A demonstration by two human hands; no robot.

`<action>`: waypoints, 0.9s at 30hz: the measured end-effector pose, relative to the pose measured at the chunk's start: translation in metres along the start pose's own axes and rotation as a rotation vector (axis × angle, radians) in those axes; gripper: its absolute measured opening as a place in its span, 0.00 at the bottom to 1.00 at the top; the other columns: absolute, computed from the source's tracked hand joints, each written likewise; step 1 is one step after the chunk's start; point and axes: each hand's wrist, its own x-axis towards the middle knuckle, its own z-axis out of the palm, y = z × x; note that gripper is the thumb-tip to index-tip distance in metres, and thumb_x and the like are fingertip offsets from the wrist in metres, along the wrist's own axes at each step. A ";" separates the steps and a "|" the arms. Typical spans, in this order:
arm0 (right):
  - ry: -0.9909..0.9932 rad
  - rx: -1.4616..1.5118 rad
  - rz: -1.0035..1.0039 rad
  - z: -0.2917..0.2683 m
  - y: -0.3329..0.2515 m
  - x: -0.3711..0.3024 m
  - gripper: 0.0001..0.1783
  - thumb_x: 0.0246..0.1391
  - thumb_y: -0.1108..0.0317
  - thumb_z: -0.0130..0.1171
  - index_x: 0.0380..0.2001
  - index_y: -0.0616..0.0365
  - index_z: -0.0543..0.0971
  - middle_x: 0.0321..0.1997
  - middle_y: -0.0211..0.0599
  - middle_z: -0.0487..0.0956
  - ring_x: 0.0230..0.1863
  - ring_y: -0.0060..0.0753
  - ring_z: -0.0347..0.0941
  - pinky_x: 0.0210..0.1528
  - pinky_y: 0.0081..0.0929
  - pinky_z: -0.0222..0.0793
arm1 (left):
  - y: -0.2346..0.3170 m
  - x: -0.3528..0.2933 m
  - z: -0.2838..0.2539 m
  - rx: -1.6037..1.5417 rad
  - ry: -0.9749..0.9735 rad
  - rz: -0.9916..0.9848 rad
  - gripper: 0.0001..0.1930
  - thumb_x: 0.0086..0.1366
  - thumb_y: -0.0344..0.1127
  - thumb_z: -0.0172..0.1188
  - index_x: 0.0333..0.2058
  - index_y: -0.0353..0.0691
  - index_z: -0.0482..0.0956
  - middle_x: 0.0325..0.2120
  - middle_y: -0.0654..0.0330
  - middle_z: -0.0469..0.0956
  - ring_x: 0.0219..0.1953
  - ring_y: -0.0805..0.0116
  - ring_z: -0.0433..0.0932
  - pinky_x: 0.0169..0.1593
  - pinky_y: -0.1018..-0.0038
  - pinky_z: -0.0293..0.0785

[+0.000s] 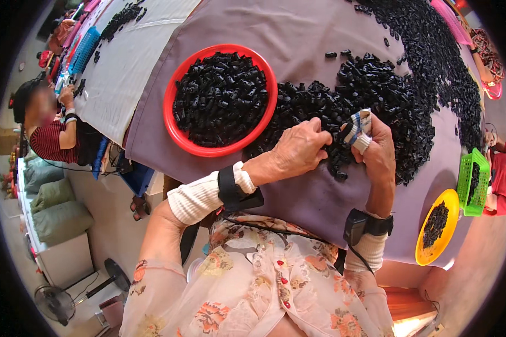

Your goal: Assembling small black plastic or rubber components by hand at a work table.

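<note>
My right hand (382,147) is closed round a folded cloth (361,124) with blue and white stripes. Dark bits show at the cloth's edge, but I cannot tell whether a piece is wrapped in it. Just to the left, my left hand (298,145) has its fingers curled together in a pinch; whatever they hold is hidden. Both hands hover over the near side of a heap of small black plastic pieces (385,84). A red round basin (174,126), full of the same black pieces, stands left of the heap.
More black pieces (433,50) spread along the table's far right. A yellow plate (451,224) and a green basket (465,182) hold some at the right edge. People sit at left (50,137) and right (503,174). A fan (55,303) stands on the floor.
</note>
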 end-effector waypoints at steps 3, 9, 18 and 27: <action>0.030 0.017 0.018 -0.003 0.005 -0.001 0.04 0.42 0.74 0.55 0.25 0.57 0.74 0.13 0.21 0.66 0.11 0.10 0.58 0.11 0.13 0.49 | -0.004 0.004 0.005 0.103 0.008 0.075 0.11 0.48 0.29 0.61 0.34 0.38 0.75 0.26 0.57 0.69 0.28 0.62 0.72 0.32 0.70 0.69; -0.016 0.019 0.051 -0.001 0.006 0.000 0.07 0.41 0.69 0.61 0.26 0.56 0.75 0.15 0.19 0.68 0.12 0.09 0.57 0.12 0.12 0.48 | 0.003 0.004 -0.044 -1.149 -0.005 -0.566 0.09 0.58 0.33 0.55 0.36 0.36 0.75 0.25 0.60 0.76 0.25 0.77 0.73 0.29 0.80 0.71; -0.063 0.251 -0.100 0.032 -0.008 0.002 0.10 0.42 0.77 0.58 0.32 0.58 0.75 0.22 0.20 0.73 0.17 0.06 0.60 0.16 0.09 0.52 | 0.010 -0.016 -0.050 -1.618 0.106 -0.675 0.07 0.62 0.32 0.51 0.38 0.37 0.72 0.29 0.56 0.76 0.27 0.70 0.75 0.32 0.75 0.73; -0.158 0.249 -0.099 0.028 0.000 0.003 0.10 0.41 0.76 0.60 0.32 0.58 0.76 0.23 0.22 0.74 0.18 0.07 0.61 0.17 0.08 0.55 | 0.019 -0.017 -0.057 -1.624 0.069 -0.618 0.06 0.60 0.31 0.52 0.35 0.38 0.72 0.27 0.60 0.75 0.27 0.71 0.74 0.32 0.76 0.72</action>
